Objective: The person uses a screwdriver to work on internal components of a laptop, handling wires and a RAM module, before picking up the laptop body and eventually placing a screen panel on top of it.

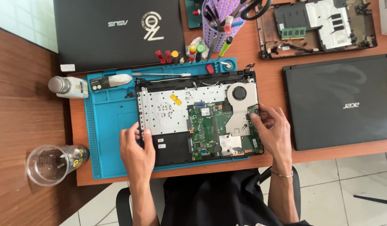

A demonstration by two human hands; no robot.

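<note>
Head view: at lower left a clear cup (pixel 51 164) lies tipped. Just right, the left hand (pixel 137 146) grips the left edge of the opened laptop (pixel 197 119) on the blue mat (pixel 107 125), centre frame. The right hand (pixel 273 127) pinches its right edge, fingers curled.
</note>
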